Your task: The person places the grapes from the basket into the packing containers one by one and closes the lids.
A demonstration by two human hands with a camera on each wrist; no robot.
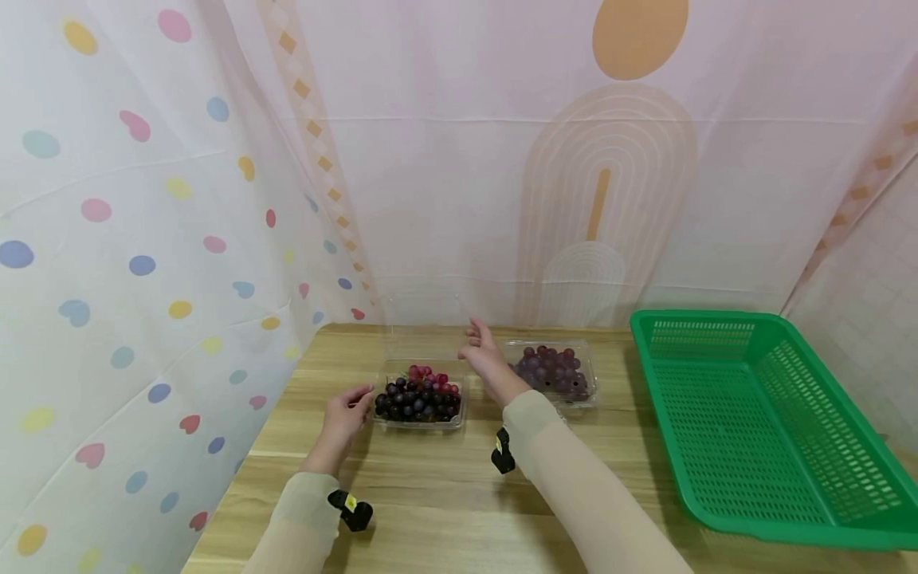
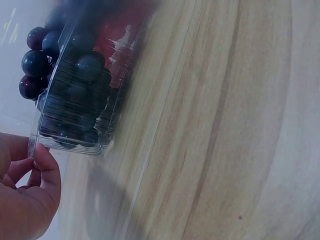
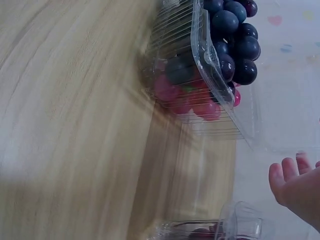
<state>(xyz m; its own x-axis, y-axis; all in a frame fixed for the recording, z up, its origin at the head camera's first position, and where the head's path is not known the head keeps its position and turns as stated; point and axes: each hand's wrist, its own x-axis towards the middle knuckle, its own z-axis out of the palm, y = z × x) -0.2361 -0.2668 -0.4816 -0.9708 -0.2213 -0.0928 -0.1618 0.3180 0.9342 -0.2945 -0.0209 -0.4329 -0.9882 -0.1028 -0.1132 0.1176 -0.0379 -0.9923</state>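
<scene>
A clear plastic clamshell box (image 1: 423,425) stands on the wooden table with its transparent lid (image 1: 423,339) raised at the back. Inside lie dark grapes (image 1: 412,404) in front and red grapes (image 1: 429,373) behind. My left hand (image 1: 347,416) pinches the box's rim at the left side between thumb and fingers, as the left wrist view shows. My right hand (image 1: 484,355) is up beside the lid's right edge, its fingers loosely bent with nothing gripped; in the right wrist view the fingertips (image 3: 290,170) are close to the lid.
Just right of my right hand, partly behind the forearm, is a second clear box (image 1: 590,391) with reddish-purple grapes (image 1: 551,371). A large green plastic basket (image 1: 663,430) takes up the table's right side. Patterned curtains (image 1: 445,199) hang behind and to the left.
</scene>
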